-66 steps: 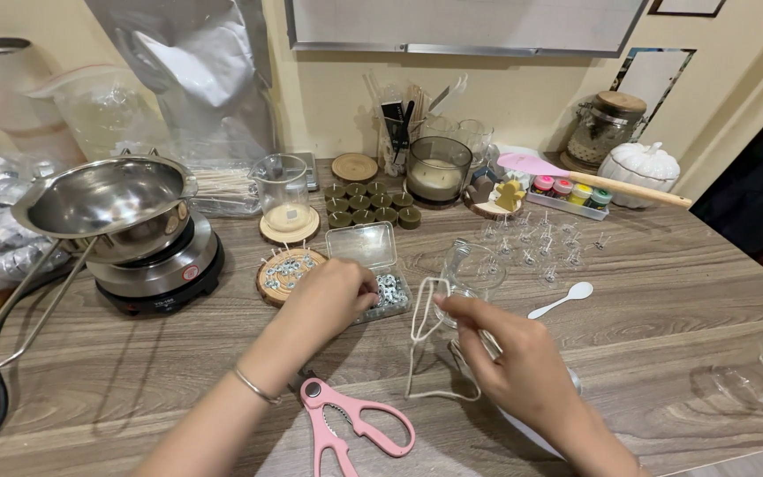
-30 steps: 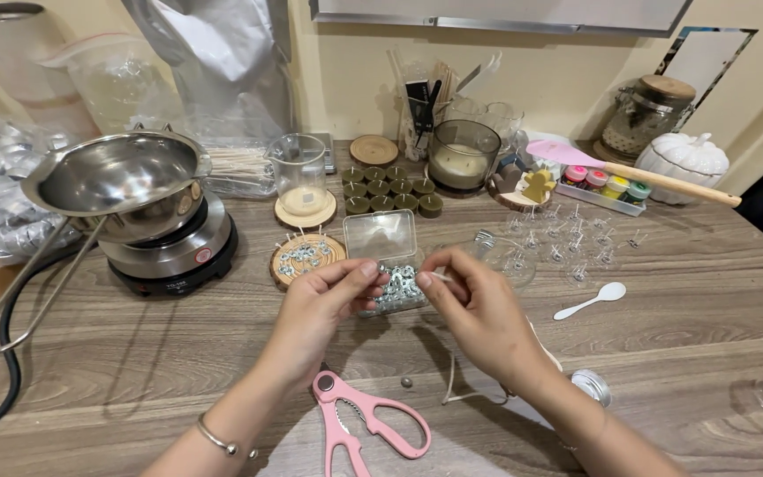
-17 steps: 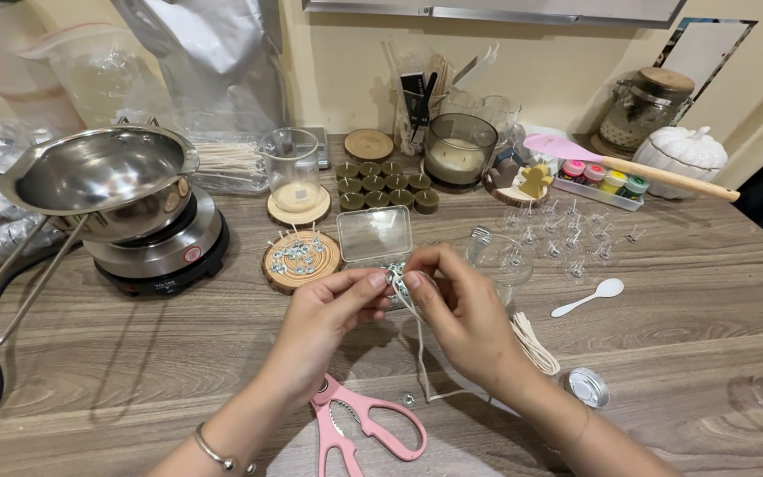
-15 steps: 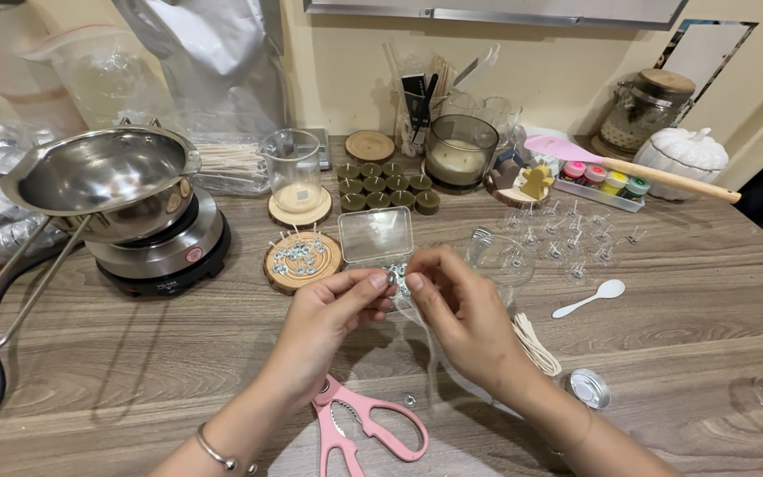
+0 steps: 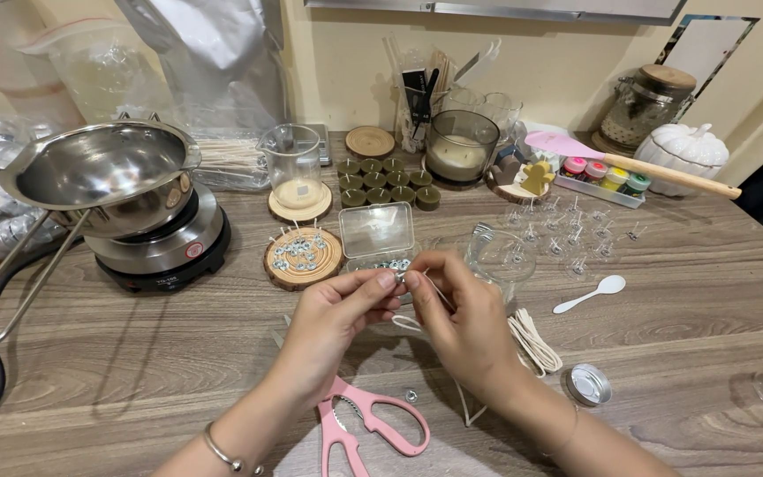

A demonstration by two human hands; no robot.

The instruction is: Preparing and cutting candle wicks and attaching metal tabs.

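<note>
My left hand (image 5: 337, 320) pinches a small metal wick tab between thumb and forefinger, just in front of the open clear plastic box (image 5: 375, 237) of tabs. My right hand (image 5: 463, 325) pinches the end of a white wick string (image 5: 408, 323) against that tab, fingertips of both hands touching. The string trails down under my right hand to a loose bundle (image 5: 533, 340) on the wooden table (image 5: 134, 353). Pink scissors (image 5: 362, 424) lie below my left wrist, with one loose tab (image 5: 410, 396) beside them.
A steel pouring pot (image 5: 99, 177) sits on a small hot plate (image 5: 162, 256) at left. A wooden coaster with tabbed wicks (image 5: 298, 258), green tealights (image 5: 383, 185), a glass jar (image 5: 498, 256), a white spoon (image 5: 590, 295), a tin lid (image 5: 588, 385) and a pink spatula (image 5: 629, 168) surround my hands.
My left hand left the tab box with a tab and met my right hand, which brought the string end up. The hands now press together slightly higher; the string hangs lower.
</note>
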